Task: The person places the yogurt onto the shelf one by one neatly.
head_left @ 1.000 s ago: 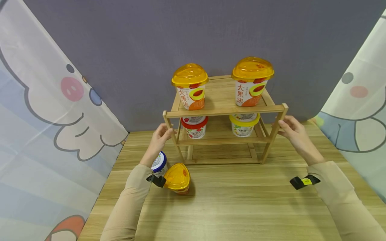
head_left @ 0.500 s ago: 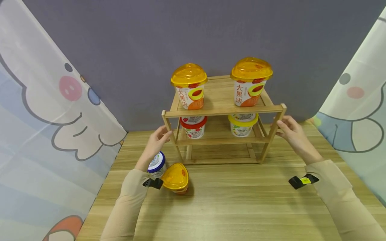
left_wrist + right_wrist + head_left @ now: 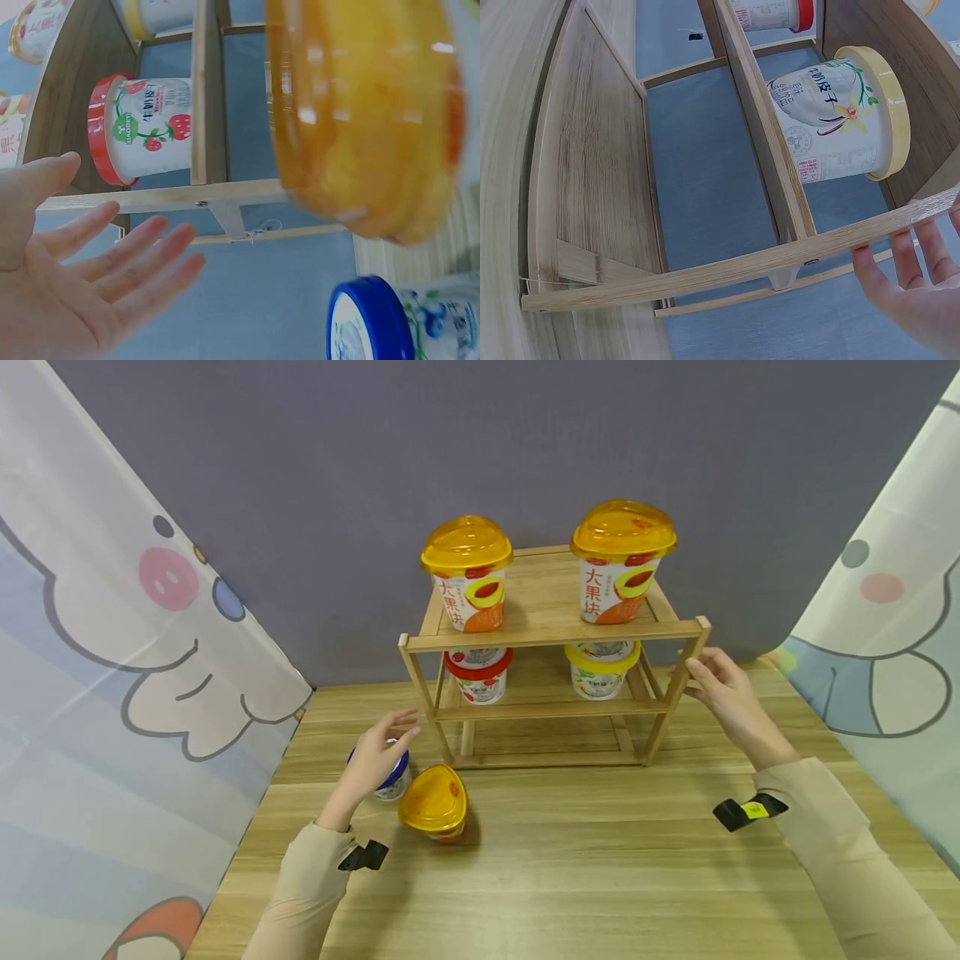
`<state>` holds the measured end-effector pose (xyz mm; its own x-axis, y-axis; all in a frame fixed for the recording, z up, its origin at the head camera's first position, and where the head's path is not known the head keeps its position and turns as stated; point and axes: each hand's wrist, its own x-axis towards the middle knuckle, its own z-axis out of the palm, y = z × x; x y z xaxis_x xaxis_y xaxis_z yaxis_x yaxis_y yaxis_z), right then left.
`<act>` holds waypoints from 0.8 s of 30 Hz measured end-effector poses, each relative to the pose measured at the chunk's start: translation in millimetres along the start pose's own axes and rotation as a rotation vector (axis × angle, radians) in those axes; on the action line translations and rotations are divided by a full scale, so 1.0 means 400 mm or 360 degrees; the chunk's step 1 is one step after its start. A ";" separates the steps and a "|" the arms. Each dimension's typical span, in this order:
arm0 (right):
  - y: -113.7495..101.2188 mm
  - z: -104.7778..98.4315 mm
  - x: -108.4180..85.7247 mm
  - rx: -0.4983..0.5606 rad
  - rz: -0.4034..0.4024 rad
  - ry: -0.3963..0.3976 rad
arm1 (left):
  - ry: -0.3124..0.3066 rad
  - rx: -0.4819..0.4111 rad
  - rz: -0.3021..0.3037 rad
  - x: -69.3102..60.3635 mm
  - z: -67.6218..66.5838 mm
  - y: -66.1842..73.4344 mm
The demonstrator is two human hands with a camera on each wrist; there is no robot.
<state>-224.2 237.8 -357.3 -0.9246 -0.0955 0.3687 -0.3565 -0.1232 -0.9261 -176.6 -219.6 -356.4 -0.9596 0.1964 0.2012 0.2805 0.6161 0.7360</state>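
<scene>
The orange-lidded cup (image 3: 435, 802) on the surface (image 3: 570, 868) could tip if the left grip (image 3: 373, 762), empty with fingers loosely spread near the blue-lidded cup (image 3: 392, 783), sweeps inward, while a tug by the right grip (image 3: 726, 695), holding the right post (image 3: 663, 731) of the wooden rack (image 3: 555, 637) behind, might topple the tall cups (image 3: 468, 597) on top.

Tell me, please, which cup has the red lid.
The strawberry cup on the left of the middle shelf; the others have blue, yellow or amber ones.

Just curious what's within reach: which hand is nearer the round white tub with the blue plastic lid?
The left. The left hand hovers near the tub, overlapping it in the head view; the right hand holds the light wooden rack's right post.
</scene>
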 end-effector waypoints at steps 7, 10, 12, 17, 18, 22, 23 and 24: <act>0.001 0.002 0.000 0.0035 0.0000 0.0004 | -0.0130 0.0065 0.0067 -0.045 0.014 -0.029; 0.001 0.003 0.000 0.0052 0.0003 0.0012 | -0.0189 0.0125 0.0093 -0.060 0.022 -0.042; 0.002 0.003 0.000 0.0048 0.0004 0.0020 | -0.0200 0.0194 0.0108 -0.070 0.027 -0.047; 0.004 0.002 0.000 0.0031 0.0016 0.0032 | -0.0207 0.0357 0.0209 -0.090 0.046 -0.050; 0.003 0.002 0.000 0.0027 0.0017 0.0032 | -0.0211 0.0374 0.0233 -0.094 0.050 -0.051; 0.003 0.002 0.000 0.0012 0.0018 0.0033 | -0.0232 0.0436 0.0279 -0.108 0.066 -0.056; 0.002 0.002 0.000 0.0017 0.0017 0.0030 | -0.0242 0.0461 0.0277 -0.112 0.069 -0.058; 0.003 0.002 0.001 0.0023 0.0016 0.0028 | -0.0247 0.0493 0.0282 -0.115 0.073 -0.061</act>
<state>-224.7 236.9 -358.1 -0.9304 -0.0797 0.3579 -0.3455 -0.1364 -0.9285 -138.7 -221.7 -402.5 -0.8880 0.4189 0.1899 0.4572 0.7587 0.4640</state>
